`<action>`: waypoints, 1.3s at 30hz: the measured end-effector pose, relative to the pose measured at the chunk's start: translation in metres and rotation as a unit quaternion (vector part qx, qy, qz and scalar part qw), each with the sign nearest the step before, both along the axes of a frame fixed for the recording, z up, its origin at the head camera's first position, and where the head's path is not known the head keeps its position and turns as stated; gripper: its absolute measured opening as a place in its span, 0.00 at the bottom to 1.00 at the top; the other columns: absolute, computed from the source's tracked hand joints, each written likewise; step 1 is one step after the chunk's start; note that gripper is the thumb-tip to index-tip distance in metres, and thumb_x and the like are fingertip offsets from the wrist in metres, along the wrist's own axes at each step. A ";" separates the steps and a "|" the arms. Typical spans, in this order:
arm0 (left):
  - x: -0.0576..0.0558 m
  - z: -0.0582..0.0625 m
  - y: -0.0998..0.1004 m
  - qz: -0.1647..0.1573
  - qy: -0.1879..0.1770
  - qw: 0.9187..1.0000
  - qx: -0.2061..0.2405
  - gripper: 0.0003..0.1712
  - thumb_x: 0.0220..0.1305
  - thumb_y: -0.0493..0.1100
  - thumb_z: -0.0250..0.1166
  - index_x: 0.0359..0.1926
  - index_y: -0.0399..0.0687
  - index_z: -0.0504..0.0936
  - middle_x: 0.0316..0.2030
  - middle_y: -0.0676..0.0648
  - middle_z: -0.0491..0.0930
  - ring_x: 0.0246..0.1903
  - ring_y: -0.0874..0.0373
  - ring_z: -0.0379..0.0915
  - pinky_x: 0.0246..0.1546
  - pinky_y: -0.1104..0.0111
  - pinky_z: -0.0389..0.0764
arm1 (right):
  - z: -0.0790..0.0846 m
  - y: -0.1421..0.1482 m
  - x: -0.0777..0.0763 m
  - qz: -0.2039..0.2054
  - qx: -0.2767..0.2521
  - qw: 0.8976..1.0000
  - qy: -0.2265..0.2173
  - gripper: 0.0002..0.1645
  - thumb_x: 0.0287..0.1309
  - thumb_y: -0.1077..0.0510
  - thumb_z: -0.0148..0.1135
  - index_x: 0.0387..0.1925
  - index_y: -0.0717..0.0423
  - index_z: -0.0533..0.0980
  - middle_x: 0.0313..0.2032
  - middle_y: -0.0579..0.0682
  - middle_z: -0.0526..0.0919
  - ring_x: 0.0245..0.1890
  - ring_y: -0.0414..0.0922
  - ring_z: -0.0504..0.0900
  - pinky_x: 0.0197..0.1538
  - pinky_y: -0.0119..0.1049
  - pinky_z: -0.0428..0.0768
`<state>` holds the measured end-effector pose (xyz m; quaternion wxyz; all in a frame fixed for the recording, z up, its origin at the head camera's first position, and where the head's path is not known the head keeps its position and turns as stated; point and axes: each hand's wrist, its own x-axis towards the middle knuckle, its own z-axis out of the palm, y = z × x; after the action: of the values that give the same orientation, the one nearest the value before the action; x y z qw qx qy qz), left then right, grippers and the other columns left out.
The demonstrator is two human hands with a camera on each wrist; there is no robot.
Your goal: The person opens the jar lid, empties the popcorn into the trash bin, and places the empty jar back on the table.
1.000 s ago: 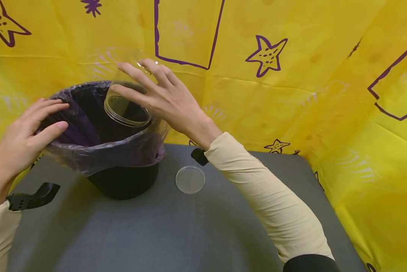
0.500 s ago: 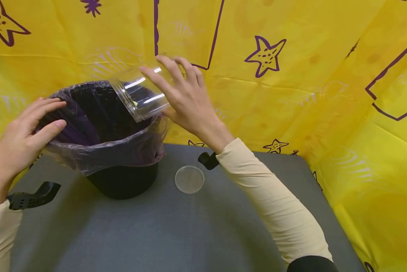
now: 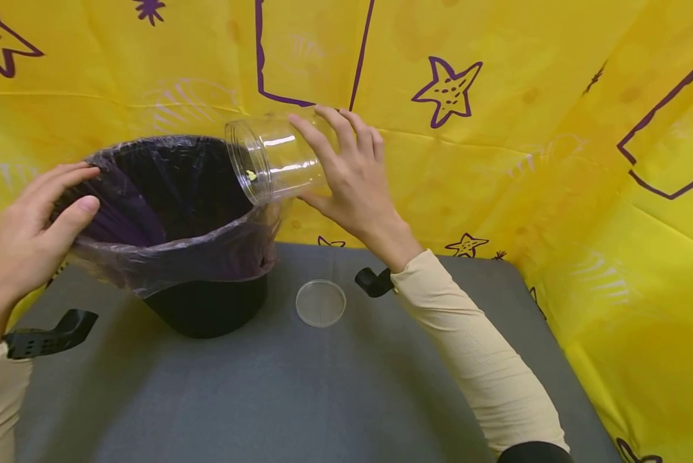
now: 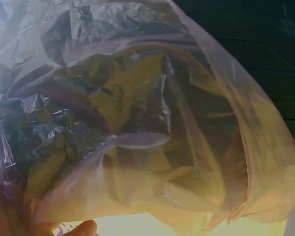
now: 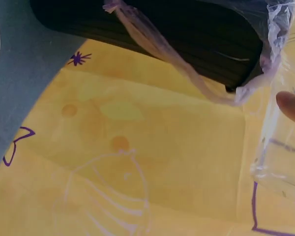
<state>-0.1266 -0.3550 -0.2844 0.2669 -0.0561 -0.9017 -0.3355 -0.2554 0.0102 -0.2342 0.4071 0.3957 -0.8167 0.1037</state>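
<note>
My right hand (image 3: 354,173) grips a clear plastic jar (image 3: 291,151) around its base end. The jar lies tilted on its side in the air, its open mouth over the right rim of the bin. A small pale yellow crumb (image 3: 251,175) sits inside near the mouth. In the right wrist view, my thumb (image 5: 291,107) presses along the clear jar wall. My left hand (image 3: 30,235) rests on the left rim of a black trash bin (image 3: 207,308), thumb and fingers spread fairly straight. A thin purple bag (image 3: 207,257) lines the bin and folds over its rim.
A round clear lid (image 3: 320,303) lies on the grey table (image 3: 277,399), right of the bin. Close behind the table hangs a yellow cloth (image 3: 439,167) with purple starfish drawings, which continues along the right side. Black camera mounts (image 3: 51,334) are strapped to both wrists.
My right hand has drawn the jar up and to the right, turning it from mouth-down over the bin to nearly level. The left hand stays at the rim.
</note>
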 end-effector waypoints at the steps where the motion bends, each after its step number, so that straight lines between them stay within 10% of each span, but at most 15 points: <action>1: 0.000 0.000 0.000 -0.001 0.004 1.000 -0.001 0.28 0.74 0.43 0.49 0.72 0.42 0.65 0.75 0.38 0.56 0.77 0.59 0.43 0.77 0.68 0.39 | -0.001 0.003 0.000 0.000 -0.005 1.000 -0.003 0.58 0.41 0.36 0.79 0.72 0.44 0.63 0.70 0.56 0.64 0.69 0.56 0.59 0.69 0.51 0.57; 16: 0.002 0.000 0.007 0.004 0.038 0.999 -0.023 0.26 0.76 0.42 0.49 0.70 0.39 0.67 0.73 0.35 0.59 0.77 0.58 0.44 0.78 0.66 0.40 | -0.037 0.053 -0.002 0.000 -0.082 0.995 -0.050 0.60 0.37 0.37 0.82 0.71 0.49 0.64 0.67 0.58 0.67 0.67 0.57 0.63 0.68 0.55 0.60; 29: 0.001 -0.006 0.006 -0.002 0.064 0.998 -0.005 0.25 0.74 0.41 0.49 0.67 0.35 0.70 0.67 0.74 0.60 0.78 0.58 0.43 0.77 0.69 0.39 | -0.094 0.100 0.002 -0.034 -0.108 0.987 -0.110 0.63 0.33 0.39 0.84 0.69 0.54 0.64 0.63 0.58 0.72 0.64 0.55 0.70 0.68 0.52 0.68; 39: -0.003 -0.010 0.006 -0.007 0.082 0.997 0.011 0.24 0.72 0.39 0.50 0.67 0.43 0.74 0.64 0.78 0.63 0.77 0.58 0.46 0.77 0.69 0.40 | -0.140 0.124 0.014 -0.093 -0.139 0.963 -0.211 0.63 0.32 0.37 0.83 0.70 0.51 0.64 0.64 0.55 0.72 0.63 0.56 0.73 0.57 0.56 0.77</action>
<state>-0.1300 -0.3495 -0.2949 0.3386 -0.0866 -0.8724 -0.3418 -0.2419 0.1344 -0.3743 0.2845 0.2272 -0.8947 0.2587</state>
